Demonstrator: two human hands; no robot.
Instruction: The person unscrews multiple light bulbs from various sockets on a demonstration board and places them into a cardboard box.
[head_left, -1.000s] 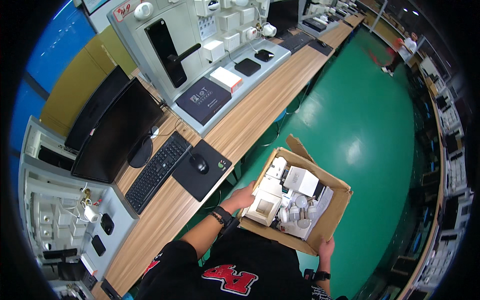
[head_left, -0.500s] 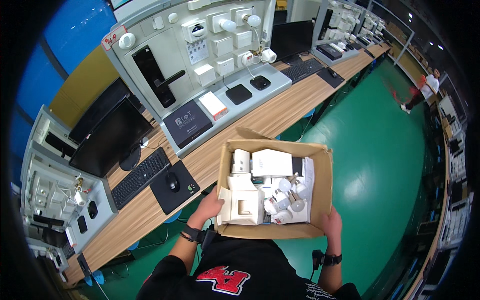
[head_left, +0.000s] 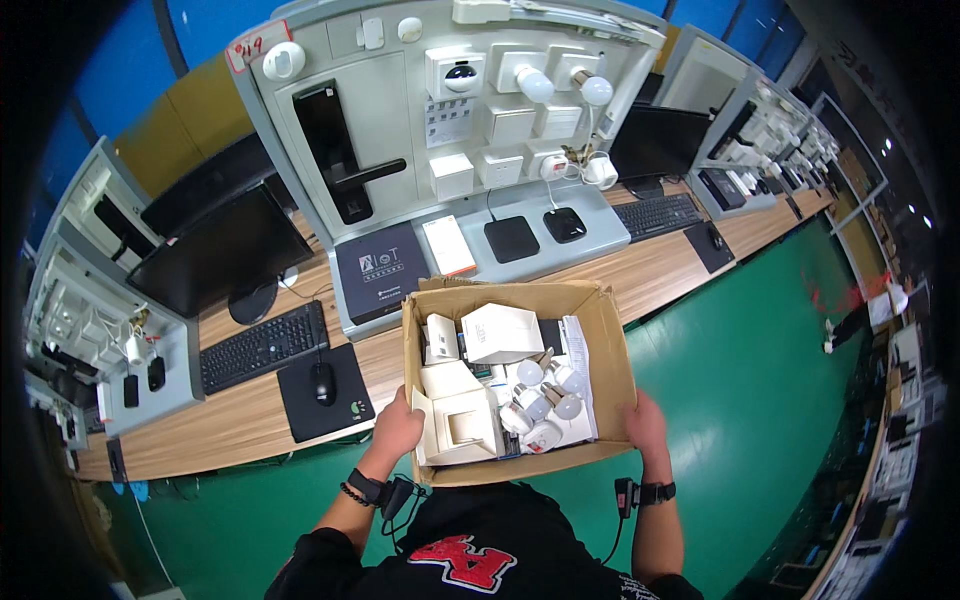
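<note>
An open cardboard box (head_left: 612,395) is held in front of my body, between both hands. My left hand (head_left: 398,425) grips its left side, and my right hand (head_left: 645,422) is closed on the right side; some fingers are hidden behind the cardboard. Inside lie white cartons, among them a closed one (head_left: 500,334) at the back and an opened one (head_left: 465,428) with a square cut-out at the front left. Several white light bulbs (head_left: 567,404) are piled to the right of these, over white papers (head_left: 580,365).
Beyond the box runs a wooden bench (head_left: 240,440) with a display panel (head_left: 380,130) carrying a black door lock (head_left: 345,160). A black flat box (head_left: 380,272), keyboard (head_left: 262,345), mouse (head_left: 323,383) and monitor (head_left: 220,250) stand there. At the far right is another person (head_left: 870,313).
The view has turned to the right and come nearer the bench and panel. The box stays in both my hands, now closer to the panel's base.
</note>
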